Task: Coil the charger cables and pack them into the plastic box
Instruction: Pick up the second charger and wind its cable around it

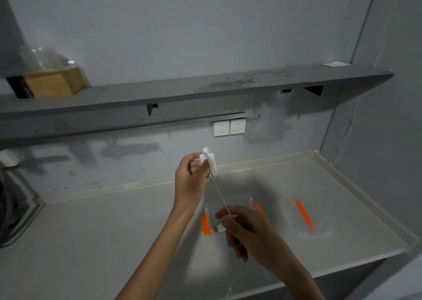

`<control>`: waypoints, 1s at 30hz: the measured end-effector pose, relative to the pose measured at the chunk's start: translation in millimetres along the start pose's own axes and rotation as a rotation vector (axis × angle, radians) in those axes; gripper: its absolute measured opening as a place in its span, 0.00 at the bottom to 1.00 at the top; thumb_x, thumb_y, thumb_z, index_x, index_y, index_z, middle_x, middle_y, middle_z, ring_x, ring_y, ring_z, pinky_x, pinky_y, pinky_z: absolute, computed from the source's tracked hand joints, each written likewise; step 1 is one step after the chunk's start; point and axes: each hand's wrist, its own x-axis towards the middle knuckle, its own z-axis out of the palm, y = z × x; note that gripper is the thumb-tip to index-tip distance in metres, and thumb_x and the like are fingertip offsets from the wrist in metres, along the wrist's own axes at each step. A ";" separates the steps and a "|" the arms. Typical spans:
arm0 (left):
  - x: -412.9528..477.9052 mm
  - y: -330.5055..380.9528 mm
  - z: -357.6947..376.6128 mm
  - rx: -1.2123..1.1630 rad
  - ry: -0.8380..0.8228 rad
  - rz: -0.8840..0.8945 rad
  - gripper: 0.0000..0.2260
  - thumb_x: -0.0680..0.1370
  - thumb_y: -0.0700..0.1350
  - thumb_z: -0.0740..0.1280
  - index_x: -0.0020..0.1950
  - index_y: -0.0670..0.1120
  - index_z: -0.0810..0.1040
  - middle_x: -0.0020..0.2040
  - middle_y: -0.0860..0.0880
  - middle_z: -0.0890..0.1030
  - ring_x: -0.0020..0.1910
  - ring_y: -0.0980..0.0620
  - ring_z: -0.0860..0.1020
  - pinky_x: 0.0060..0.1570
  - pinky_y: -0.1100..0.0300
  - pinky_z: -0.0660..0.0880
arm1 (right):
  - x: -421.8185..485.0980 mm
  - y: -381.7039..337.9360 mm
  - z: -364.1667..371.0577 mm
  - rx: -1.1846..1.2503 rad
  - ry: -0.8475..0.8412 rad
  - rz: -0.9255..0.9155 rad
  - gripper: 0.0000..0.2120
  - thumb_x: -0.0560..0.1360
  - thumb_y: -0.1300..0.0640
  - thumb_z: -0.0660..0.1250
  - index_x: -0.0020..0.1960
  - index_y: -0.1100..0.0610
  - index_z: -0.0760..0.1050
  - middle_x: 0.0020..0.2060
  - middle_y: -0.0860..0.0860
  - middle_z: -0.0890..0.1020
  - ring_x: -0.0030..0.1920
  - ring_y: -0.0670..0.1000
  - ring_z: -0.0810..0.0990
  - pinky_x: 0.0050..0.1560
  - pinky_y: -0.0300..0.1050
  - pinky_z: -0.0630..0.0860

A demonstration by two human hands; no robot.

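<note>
My left hand (190,178) is raised above the counter and grips a white charger plug (209,159) by its body. Its thin white cable (219,194) runs taut down and to the right into my right hand (245,231), which pinches it between curled fingers; the cable's tail hangs below toward the lower edge of the view. Under my right hand sits the clear plastic box (211,210) with orange clips, partly hidden by my fingers. Something pale lies inside it, unclear what.
The box's clear lid (304,219) with orange clips lies on the pale counter (102,231) to the right. Two wall sockets (229,127) sit under a grey shelf (182,94). A wooden block with glassware (49,78) stands on the shelf's left.
</note>
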 end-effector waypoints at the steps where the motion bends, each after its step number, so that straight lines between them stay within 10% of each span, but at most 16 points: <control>1: -1.6 -5.1 0.0 0.046 -0.017 0.009 0.08 0.77 0.41 0.68 0.56 0.44 0.77 0.42 0.46 0.78 0.42 0.49 0.77 0.39 0.62 0.77 | -3.9 -5.3 -5.1 -0.115 0.014 -0.012 0.06 0.79 0.58 0.63 0.53 0.53 0.78 0.26 0.50 0.78 0.22 0.48 0.72 0.23 0.38 0.68; 9: -43.4 -4.2 -5.9 0.359 -0.238 0.314 0.12 0.77 0.37 0.66 0.57 0.52 0.77 0.52 0.52 0.79 0.48 0.56 0.80 0.49 0.59 0.79 | 3.3 -72.3 -49.9 -0.882 0.256 -0.470 0.08 0.76 0.47 0.64 0.47 0.48 0.81 0.37 0.41 0.85 0.38 0.40 0.82 0.41 0.42 0.79; 17: -69.9 46.5 -19.0 0.300 -0.383 0.480 0.16 0.75 0.37 0.66 0.61 0.50 0.78 0.52 0.53 0.78 0.53 0.53 0.79 0.52 0.60 0.77 | 47.8 -76.5 -68.7 -0.255 0.082 -0.552 0.03 0.72 0.64 0.70 0.45 0.59 0.82 0.30 0.39 0.82 0.30 0.38 0.78 0.33 0.27 0.69; 23: -68.1 59.6 -27.3 0.376 -0.513 0.423 0.17 0.74 0.38 0.67 0.61 0.52 0.78 0.51 0.53 0.78 0.52 0.55 0.79 0.52 0.62 0.76 | 66.3 -39.3 -66.6 0.098 -0.077 -0.338 0.13 0.69 0.44 0.72 0.42 0.53 0.80 0.26 0.47 0.71 0.26 0.45 0.61 0.27 0.44 0.53; 27: -64.6 66.3 -16.2 0.142 -0.399 0.281 0.20 0.75 0.32 0.67 0.63 0.50 0.76 0.45 0.51 0.81 0.44 0.58 0.80 0.46 0.64 0.76 | 62.8 -21.0 -41.1 0.236 0.019 -0.192 0.12 0.79 0.55 0.63 0.45 0.66 0.74 0.28 0.54 0.69 0.26 0.49 0.62 0.30 0.40 0.57; 30: -49.2 61.7 -6.5 -0.075 -0.195 0.154 0.18 0.76 0.29 0.64 0.60 0.46 0.79 0.41 0.50 0.80 0.39 0.57 0.79 0.40 0.66 0.77 | 45.3 1.0 -16.9 0.240 0.166 -0.118 0.11 0.80 0.54 0.60 0.42 0.56 0.77 0.24 0.47 0.70 0.22 0.45 0.62 0.25 0.34 0.55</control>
